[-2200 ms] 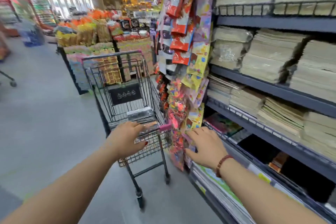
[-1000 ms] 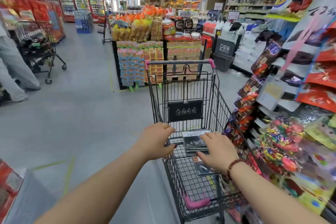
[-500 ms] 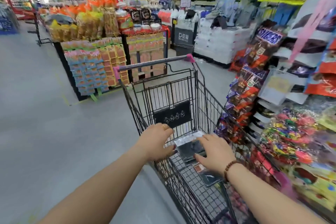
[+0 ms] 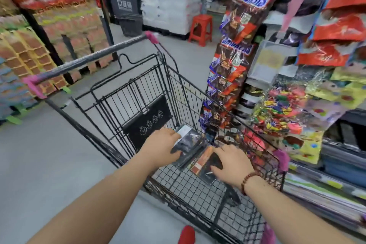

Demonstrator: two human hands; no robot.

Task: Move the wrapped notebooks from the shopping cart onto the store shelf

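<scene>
A black wire shopping cart (image 4: 178,93) with pink handle ends stands in front of me. Inside it lies a small stack of dark wrapped notebooks (image 4: 188,140). My left hand (image 4: 161,147) grips the left edge of that stack. Beside it lies another wrapped notebook (image 4: 204,162) with an orange strip, and my right hand (image 4: 230,162) lies flat on it, fingers spread. A bead bracelet is on my right wrist. The store shelf (image 4: 324,186) with flat stacked goods runs along the lower right edge of view.
Hanging snack and candy packs (image 4: 235,61) crowd the cart's right side. A stacked product display (image 4: 49,45) stands to the left. A red stool (image 4: 200,25) and white cartons sit at the aisle's far end. Grey floor lies to the left.
Both hands have gone from the cart's rim and shelf edge down into the basket. My left hand now holds the notebook stack, and my right hand has shifted onto the second notebook.
</scene>
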